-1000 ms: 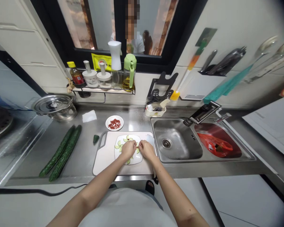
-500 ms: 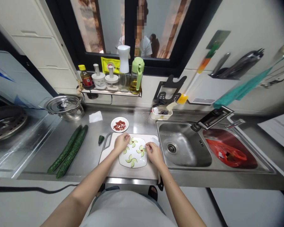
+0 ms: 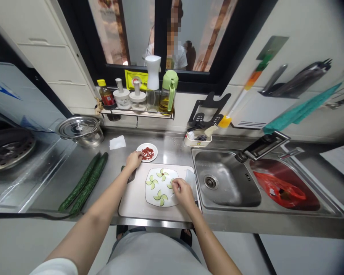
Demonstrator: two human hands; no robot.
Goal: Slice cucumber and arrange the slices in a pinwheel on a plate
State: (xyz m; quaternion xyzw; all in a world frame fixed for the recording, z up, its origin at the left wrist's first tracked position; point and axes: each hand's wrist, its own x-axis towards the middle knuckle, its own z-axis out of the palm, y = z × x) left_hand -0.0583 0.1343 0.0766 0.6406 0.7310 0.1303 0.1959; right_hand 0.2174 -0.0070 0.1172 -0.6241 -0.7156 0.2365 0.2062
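My left hand is at the left rim of a small white dish of dried red berries, probably goji. Its fingers are drawn together; whatever they may grip is hidden. Over the right side of a white square plate, my right hand has thumb and fingers pinched beside a pinwheel of green-edged cucumber slices, partly covering it. More cucumber pinwheels lie on the plate, and the top one has a red centre. Under the plate is a pale cutting board.
Two whole cucumbers lie left of the board. Behind them are a lidded steel pot and a white paper. A double sink with a red plastic bag is on the right. Seasoning jars and bottles line a shelf.
My left hand has left the plate's upper left edge and moved left to the berry dish. The right hand stays by the plate's right side. The view has shifted slightly.
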